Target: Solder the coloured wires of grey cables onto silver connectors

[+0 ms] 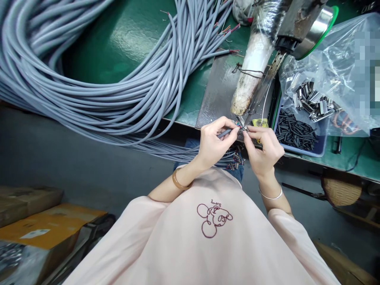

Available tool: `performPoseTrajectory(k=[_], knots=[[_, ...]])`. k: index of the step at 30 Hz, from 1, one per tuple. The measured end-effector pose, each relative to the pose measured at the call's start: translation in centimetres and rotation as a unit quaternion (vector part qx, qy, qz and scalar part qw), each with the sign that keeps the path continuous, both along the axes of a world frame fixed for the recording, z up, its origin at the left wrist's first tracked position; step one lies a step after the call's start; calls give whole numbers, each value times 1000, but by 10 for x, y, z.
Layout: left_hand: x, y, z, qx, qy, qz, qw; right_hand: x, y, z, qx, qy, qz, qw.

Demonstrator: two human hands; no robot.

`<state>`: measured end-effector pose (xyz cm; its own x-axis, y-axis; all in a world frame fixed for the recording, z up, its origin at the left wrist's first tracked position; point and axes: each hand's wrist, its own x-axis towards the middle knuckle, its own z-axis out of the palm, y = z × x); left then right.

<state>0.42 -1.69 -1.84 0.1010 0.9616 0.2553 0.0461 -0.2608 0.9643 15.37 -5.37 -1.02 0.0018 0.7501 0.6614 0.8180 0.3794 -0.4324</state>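
My left hand point(216, 139) pinches the end of a grey cable point(225, 133) at the front edge of a dark metal plate point(218, 93). Facing it, my right hand point(264, 148) grips a small metal connector point(244, 127) between thumb and fingers. The cable end and the connector meet between my fingertips; the wires there are too small to tell apart. Just beyond them is the tip of a white wrapped tool point(242, 99), with a thin wire tied round it. More cables with connectors point(236, 158) on their ends hang over my lap.
A large bundle of grey cables point(118, 93) covers the left of the green table point(133, 35). At the right, a blue tray point(322, 148) holds black tubes, beside a plastic bag point(341, 51) of connectors. A machine with a green-rimmed disc point(319, 31) stands at the back. Cardboard boxes point(50, 225) lie lower left.
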Motion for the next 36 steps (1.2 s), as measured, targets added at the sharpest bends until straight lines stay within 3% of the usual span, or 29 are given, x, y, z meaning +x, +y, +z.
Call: performPoseTrajectory(k=[7, 22, 36], knots=[[1, 5, 4, 38, -4, 18, 999, -2, 4, 6, 20, -2, -6, 1000], [-3, 1, 2, 26, 17, 3, 1000, 3, -3, 1, 44, -61, 10, 997], [-4, -3, 0, 10, 8, -15, 1000, 5, -6, -3, 44, -56, 20, 997]])
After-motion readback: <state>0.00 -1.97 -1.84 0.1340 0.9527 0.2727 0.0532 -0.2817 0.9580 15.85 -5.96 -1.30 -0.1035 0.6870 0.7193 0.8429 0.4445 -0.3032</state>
